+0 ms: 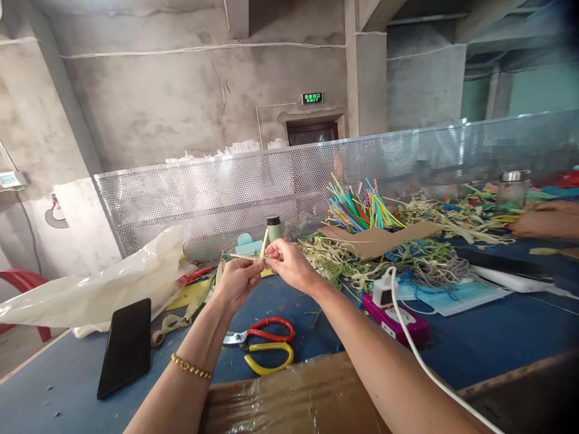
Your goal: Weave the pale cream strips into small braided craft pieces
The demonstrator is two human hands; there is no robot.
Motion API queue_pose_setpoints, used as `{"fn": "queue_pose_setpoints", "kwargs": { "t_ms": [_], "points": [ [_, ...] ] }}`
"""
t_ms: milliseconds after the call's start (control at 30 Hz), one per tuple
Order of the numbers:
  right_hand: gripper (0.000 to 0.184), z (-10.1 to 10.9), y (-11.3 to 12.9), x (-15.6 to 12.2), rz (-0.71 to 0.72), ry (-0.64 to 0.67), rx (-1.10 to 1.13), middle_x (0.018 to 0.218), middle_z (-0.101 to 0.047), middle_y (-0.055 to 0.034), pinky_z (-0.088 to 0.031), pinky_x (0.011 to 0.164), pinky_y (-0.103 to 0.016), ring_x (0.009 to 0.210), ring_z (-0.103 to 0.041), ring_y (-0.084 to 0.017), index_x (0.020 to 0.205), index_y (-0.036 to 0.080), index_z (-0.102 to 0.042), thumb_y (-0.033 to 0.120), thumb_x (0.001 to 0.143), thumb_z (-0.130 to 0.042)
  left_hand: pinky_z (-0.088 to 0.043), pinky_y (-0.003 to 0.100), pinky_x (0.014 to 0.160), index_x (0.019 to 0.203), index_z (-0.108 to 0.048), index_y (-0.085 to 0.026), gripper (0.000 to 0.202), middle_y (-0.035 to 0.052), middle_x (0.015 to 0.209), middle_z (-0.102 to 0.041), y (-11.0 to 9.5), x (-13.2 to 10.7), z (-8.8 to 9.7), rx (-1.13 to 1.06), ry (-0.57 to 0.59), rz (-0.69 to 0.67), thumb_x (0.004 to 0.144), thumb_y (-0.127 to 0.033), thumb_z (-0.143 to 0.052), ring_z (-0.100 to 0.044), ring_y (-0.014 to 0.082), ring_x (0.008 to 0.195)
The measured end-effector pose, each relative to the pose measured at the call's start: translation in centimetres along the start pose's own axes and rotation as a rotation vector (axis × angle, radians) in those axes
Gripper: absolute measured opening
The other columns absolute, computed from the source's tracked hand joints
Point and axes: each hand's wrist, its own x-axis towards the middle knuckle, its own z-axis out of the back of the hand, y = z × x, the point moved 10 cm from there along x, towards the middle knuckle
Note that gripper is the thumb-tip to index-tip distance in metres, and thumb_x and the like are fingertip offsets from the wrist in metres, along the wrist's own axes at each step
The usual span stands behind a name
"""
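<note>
While the left hand (239,282) pinches the pale strip (265,243) above the surface (325,340), its long axis rises from the closed fingers toward 12 o'clock, leaning slightly to 1; a thin piece (243,257) points to 9 o'clock. The right hand (290,265), equally near, has bent fingers at the strip's base, at 2 o'clock from the left; its grip I cannot tell

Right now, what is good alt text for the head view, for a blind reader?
A person's left hand and right hand hold a pale strip over a blue table. Nearer lie scissors with one red and one yellow handle; a phone lies left, a purple socket right.
</note>
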Motion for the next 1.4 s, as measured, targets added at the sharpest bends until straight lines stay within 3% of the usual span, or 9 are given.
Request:
{"fn": "queue_pose_setpoints", "kwargs": {
  "t_ms": [467, 533, 600, 733, 867, 1000, 1200, 1400],
  "points": [
    [0.009, 0.4, -0.3, 0.2, 0.001, 0.006, 0.041, 0.070, -0.061, -0.0002, -0.043, 0.059, -0.025, 0.063, -0.055, -0.013, 0.079, 0.018, -0.059, 0.015, 0.074, -0.065, -0.025, 0.019, 0.043, 0.063, -0.064, -0.004, 0.026, 0.0012, 0.057, -0.052, -0.4, 0.0, 0.5, -0.090, 0.056, 0.047, 0.061, -0.021, -0.083, -0.036, 0.0016, 0.043],
    [0.006, 0.3, -0.9, 0.2, -0.029, 0.003, 0.042, 0.068, -0.062, -0.0005, -0.042, 0.057, -0.025, 0.061, -0.054, -0.013, 0.077, 0.017, -0.061, 0.019, 0.076, -0.066, -0.028, 0.019, 0.044, 0.065, -0.065, -0.005, 0.025, 0.0031, 0.059, -0.055, -0.5, 0.0, 0.6, -0.076, 0.039, 0.040, 0.063, -0.022, -0.082, -0.040, 0.0029, 0.044],
    [0.014, 0.1, -1.2, 0.1, -0.050, 0.008, 0.069, 0.066, -0.062, -0.0010, -0.041, 0.056, -0.025, 0.059, -0.054, -0.013, 0.074, 0.016, -0.063, 0.029, 0.080, -0.065, -0.029, 0.020, 0.044, 0.066, -0.065, -0.006, 0.024, 0.0044, 0.061, -0.058, -0.6, -0.1, 0.6, -0.043, 0.011, 0.006, 0.064, -0.023, -0.081, -0.042, 0.0035, 0.044],
    [0.029, -1.3, -1.4, -0.4, -0.116, 0.079, 0.315, 0.071, -0.064, -0.0026, -0.044, 0.058, -0.025, 0.062, -0.056, -0.012, 0.078, 0.015, -0.064, 0.044, 0.081, -0.065, -0.025, 0.020, 0.043, 0.069, -0.063, -0.008, 0.023, 0.0021, 0.059, -0.058, -1.3, -0.4, -0.4, -0.008, 0.013, -0.079, 0.065, -0.025, -0.079, -0.038, 0.0026, 0.042],
    [0.032, -1.9, -1.7, -0.6, -0.178, 0.090, 0.480, 0.068, -0.063, -0.0003, -0.041, 0.052, -0.022, 0.056, -0.053, -0.010, 0.087, 0.016, -0.064, 0.044, 0.075, -0.072, -0.023, 0.018, 0.043, 0.079, -0.059, -0.011, 0.026, -0.0003, 0.060, -0.058, -1.9, -0.9, -1.1, -0.031, 0.024, -0.096, 0.066, -0.022, -0.079, -0.037, 0.0021, 0.042],
    [0.031, -1.8, -1.3, -0.6, -0.181, 0.099, 0.500, 0.064, -0.061, 0.0005, -0.040, 0.050, -0.022, 0.053, -0.050, -0.009, 0.081, 0.015, -0.064, 0.043, 0.074, -0.074, -0.027, 0.019, 0.044, 0.078, -0.057, -0.012, 0.027, 0.0009, 0.062, -0.060, -1.6, -0.9, -1.2, -0.053, 0.032, -0.062, 0.068, -0.027, -0.078, -0.041, 0.0031, 0.043],
    [0.029, -2.1, -0.6, -0.9, -0.193, 0.092, 0.511, 0.060, -0.059, 0.0006, -0.039, 0.050, -0.023, 0.052, -0.049, -0.009, 0.068, 0.015, -0.059, 0.042, 0.074, -0.071, -0.019, 0.019, 0.038, 0.073, -0.050, -0.017, 0.035, -0.0019, 0.054, -0.058, -2.2, -0.9, -0.1, 0.101, -0.116, -0.209, 0.072, -0.043, -0.074, -0.034, 0.0028, 0.034],
    [0.021, -2.2, -1.1, -0.8, -0.198, 0.019, 0.513, 0.056, -0.057, 0.0021, -0.035, 0.045, -0.021, 0.048, -0.047, -0.008, 0.068, 0.016, -0.057, 0.032, 0.074, -0.068, -0.019, 0.019, 0.038, 0.078, -0.049, -0.019, 0.029, -0.0048, 0.051, -0.055, -2.7, -1.4, -0.7, 0.175, -0.115, -0.278, 0.079, -0.041, -0.068, -0.035, 0.0041, 0.034]
  ]
}}
